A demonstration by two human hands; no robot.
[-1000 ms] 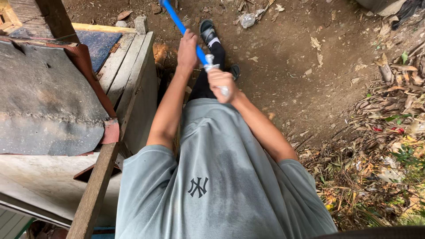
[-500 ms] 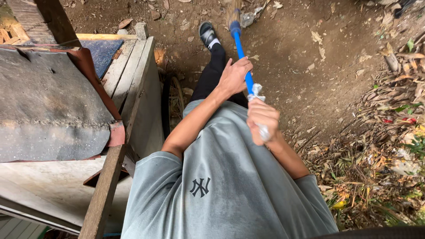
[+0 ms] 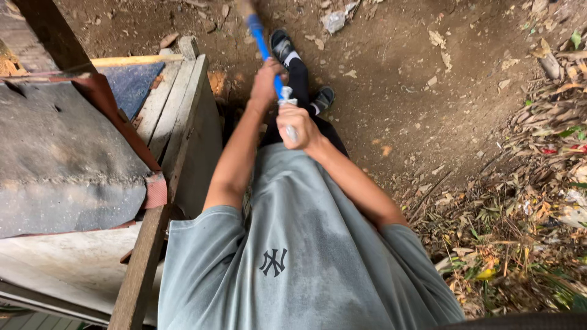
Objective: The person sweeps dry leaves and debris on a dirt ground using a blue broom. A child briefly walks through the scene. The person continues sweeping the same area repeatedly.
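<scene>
I look straight down my grey T-shirt at both hands on a long blue broom handle [image 3: 260, 38]. My left hand [image 3: 266, 84] grips the handle higher up, farther from my body. My right hand [image 3: 295, 126] is closed around its pale grey end, close to my waist. The handle runs away from me over the bare brown dirt [image 3: 397, 91] toward the top of the view, where its far end leaves the picture. My feet in dark shoes [image 3: 282, 44] stand on the dirt just past my hands.
A wooden structure [image 3: 177, 110] with planks and a dark grey sheet [image 3: 61, 171] stands close on my left. A pile of dry leaves and twigs [image 3: 526, 208] covers the ground at the right. Scraps of litter [image 3: 334, 22] lie on the dirt ahead.
The handle swung right and then back to the left, and both hands moved with it. My view has tilted slightly, showing more of the leaf pile at the right.
</scene>
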